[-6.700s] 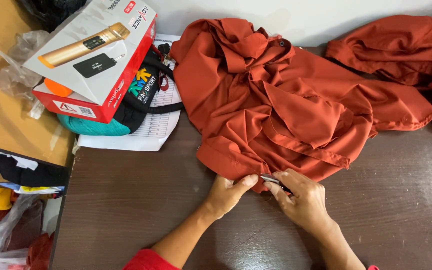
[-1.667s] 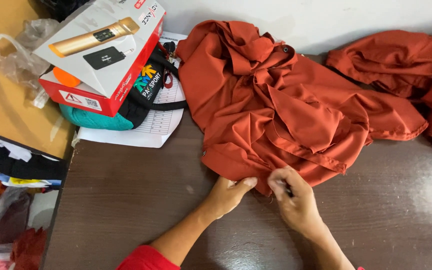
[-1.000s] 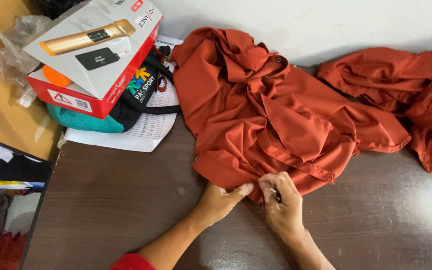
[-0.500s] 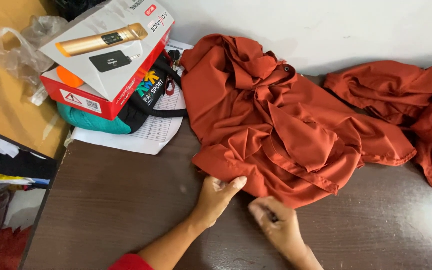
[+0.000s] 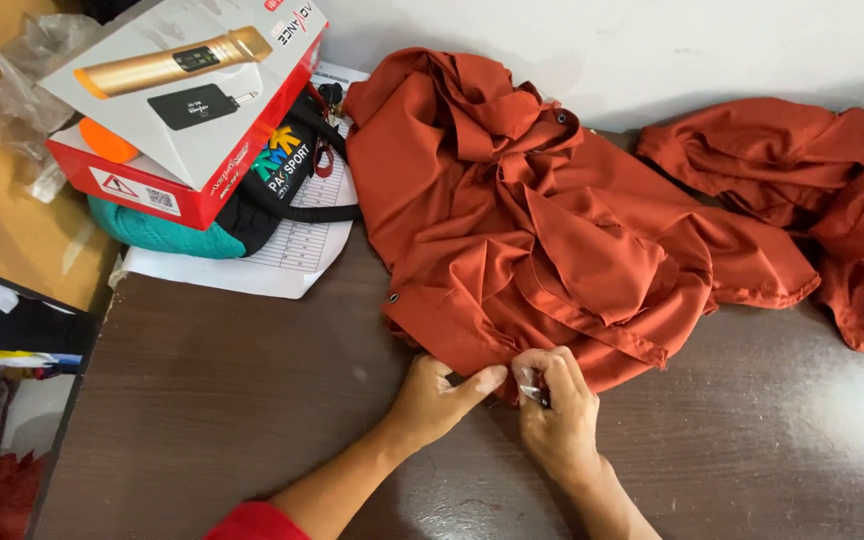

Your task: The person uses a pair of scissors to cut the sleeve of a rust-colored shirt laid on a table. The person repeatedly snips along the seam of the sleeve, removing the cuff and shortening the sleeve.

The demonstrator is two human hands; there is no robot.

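My left hand [image 5: 437,395] pins the rust garment's hem [image 5: 472,350] flat on the surface [image 5: 212,400]; my right hand [image 5: 555,410], fingers pinching what seems a small metal tool [image 5: 532,393], works its edge.

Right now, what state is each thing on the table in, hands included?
Rust shirt: crumpled, hem at table's front.
Left hand: pressing the hem flat.
Right hand: closed on a small metal tool.
Second rust cloth: bunched, untouched.
Box: closed, atop bags.
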